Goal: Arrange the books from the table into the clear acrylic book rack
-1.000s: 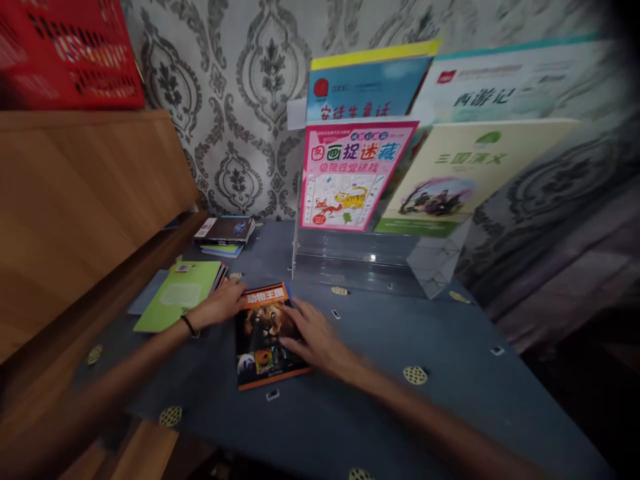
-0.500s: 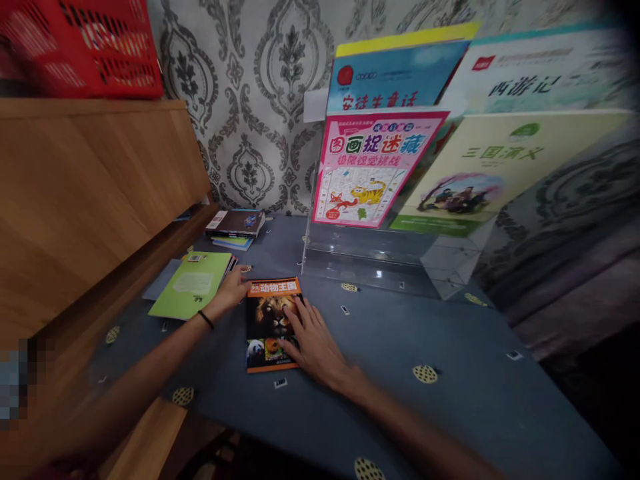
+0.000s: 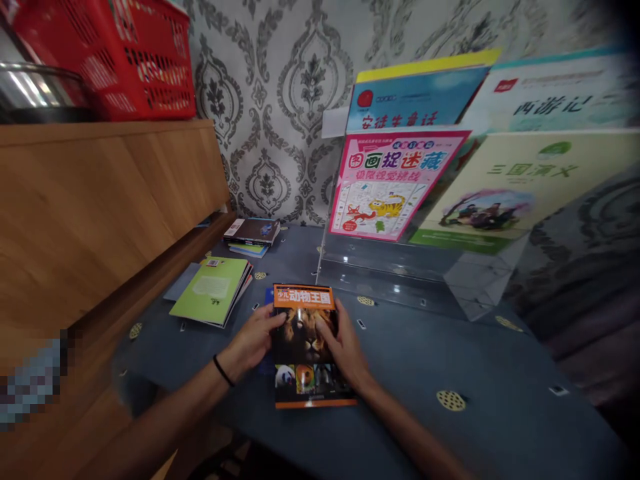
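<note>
A book with a lion on its dark cover and orange bands (image 3: 303,352) is held between my hands above the tabletop. My left hand (image 3: 253,341) grips its left edge, thumb on the cover. On the right side my right hand (image 3: 349,348) clasps it, thumb lying over the lion picture. Behind the book a strip of something blue (image 3: 269,365) shows at the left; I cannot tell what it is. The fingers under the book are hidden. To the left lies a stack topped by a green book (image 3: 207,290).
A smaller stack with a dark book (image 3: 253,231) lies near the wall. At the right a clear acrylic rack (image 3: 370,270) bears several books, among them a pink picture book (image 3: 383,207). A red basket (image 3: 155,67) and a metal bowl (image 3: 43,90) stand on the wooden cabinet (image 3: 115,193).
The lion book has come up off the table toward me, and both hands now hold it. My left hand has moved from beside the green book to the lion book's left edge.
</note>
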Demonstrator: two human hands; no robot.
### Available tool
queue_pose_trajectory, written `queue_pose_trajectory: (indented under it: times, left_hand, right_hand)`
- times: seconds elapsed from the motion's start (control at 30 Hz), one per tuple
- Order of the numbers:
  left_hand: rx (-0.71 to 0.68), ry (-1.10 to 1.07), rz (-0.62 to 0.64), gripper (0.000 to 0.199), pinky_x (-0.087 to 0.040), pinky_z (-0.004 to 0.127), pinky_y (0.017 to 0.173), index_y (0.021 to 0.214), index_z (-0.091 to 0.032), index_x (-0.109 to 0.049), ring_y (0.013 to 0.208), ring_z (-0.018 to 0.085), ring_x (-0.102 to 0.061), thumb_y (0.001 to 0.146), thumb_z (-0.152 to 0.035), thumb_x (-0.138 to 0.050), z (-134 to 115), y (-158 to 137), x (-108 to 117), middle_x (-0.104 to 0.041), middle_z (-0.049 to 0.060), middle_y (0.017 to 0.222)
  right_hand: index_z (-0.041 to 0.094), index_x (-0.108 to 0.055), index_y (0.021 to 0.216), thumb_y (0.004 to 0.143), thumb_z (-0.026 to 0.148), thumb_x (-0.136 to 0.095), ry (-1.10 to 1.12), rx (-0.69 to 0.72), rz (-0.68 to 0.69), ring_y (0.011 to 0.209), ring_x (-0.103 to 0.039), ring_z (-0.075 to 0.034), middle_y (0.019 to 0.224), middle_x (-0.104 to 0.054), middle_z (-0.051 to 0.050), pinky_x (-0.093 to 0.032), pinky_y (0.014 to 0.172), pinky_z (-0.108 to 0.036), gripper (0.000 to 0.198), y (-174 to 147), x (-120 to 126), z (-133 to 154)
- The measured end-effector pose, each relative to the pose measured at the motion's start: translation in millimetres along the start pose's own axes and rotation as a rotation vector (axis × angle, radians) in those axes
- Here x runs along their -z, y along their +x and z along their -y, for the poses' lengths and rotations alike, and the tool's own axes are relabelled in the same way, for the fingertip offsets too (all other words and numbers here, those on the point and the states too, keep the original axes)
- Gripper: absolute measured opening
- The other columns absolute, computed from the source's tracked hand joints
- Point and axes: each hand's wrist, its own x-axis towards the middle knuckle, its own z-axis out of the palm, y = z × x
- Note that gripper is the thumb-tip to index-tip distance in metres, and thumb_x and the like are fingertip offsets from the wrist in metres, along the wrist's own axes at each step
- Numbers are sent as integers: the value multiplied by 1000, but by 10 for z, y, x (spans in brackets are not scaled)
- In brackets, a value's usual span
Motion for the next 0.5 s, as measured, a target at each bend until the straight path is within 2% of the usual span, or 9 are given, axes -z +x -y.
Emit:
queue_pose_trajectory:
  times: [0.07, 0.13, 0.2, 0.3, 0.37, 0.43, 0.5]
  left_hand:
    - [-5, 12, 34, 41, -57, 26, 72, 97, -14, -73, 77, 17, -71, 65, -33, -89, -9, 17, -89, -77, 9, 93]
    - [0, 46, 81, 37, -56, 25, 66, 94, -14, -72, 72, 16, -70, 72, -41, -85, -42, 76, -159, -76, 9, 90]
    - [9, 100, 143, 40, -56, 27, 63, 94, -14, -70, 69, 16, -70, 81, -51, -75, -116, 169, -176, -75, 10, 89]
    - [-113, 241, 130, 43, -57, 31, 66, 97, -14, -65, 78, 20, -71, 89, -56, -63, -296, 366, -51, -73, 12, 95]
    - [-231, 475, 44, 39, -58, 34, 72, 100, -16, -64, 88, 22, -70, 87, -52, -65, -406, 507, 102, -72, 12, 100]
    - [-288, 874, -5, 37, -56, 40, 85, 102, -17, -65, 101, 27, -67, 79, -44, -73, -461, 612, 246, -71, 13, 108]
    - [-284, 1308, -7, 46, -48, 49, 100, 107, -16, -66, 118, 35, -60, 69, -37, -79, -458, 659, 333, -67, 17, 121]
  right_hand:
    - [17, -51, 142, 78, 58, -69, 269, -219, -30, 125, -62, -32, 134, -66, -15, -46, 109, -52, 78, 63, 108, 80]
    - [16, -65, 123, 73, 52, -77, 486, -425, 41, 101, -74, -31, 109, -78, -13, -59, 92, -47, 63, 91, 282, 170]
    - [16, -72, 105, 72, 42, -80, 607, -538, 87, 84, -77, -28, 93, -80, -10, -63, 79, -40, 43, 76, 502, 228]
    - [18, -73, 93, 76, 32, -78, 662, -625, -6, 68, -76, -23, 83, -80, -6, -63, 67, -35, 24, 7, 830, 221]
    - [19, -73, 91, 77, 32, -76, 650, -672, -47, 62, -74, -23, 78, -80, -5, -62, 63, -36, 20, -35, 985, 186]
    - [20, -72, 90, 75, 35, -76, 606, -666, -71, 61, -74, -24, 75, -79, -4, -61, 62, -36, 22, -62, 1069, 162]
    - [21, -72, 87, 70, 41, -80, 519, -603, -110, 62, -73, -24, 72, -77, -3, -60, 62, -35, 28, -77, 1098, 156]
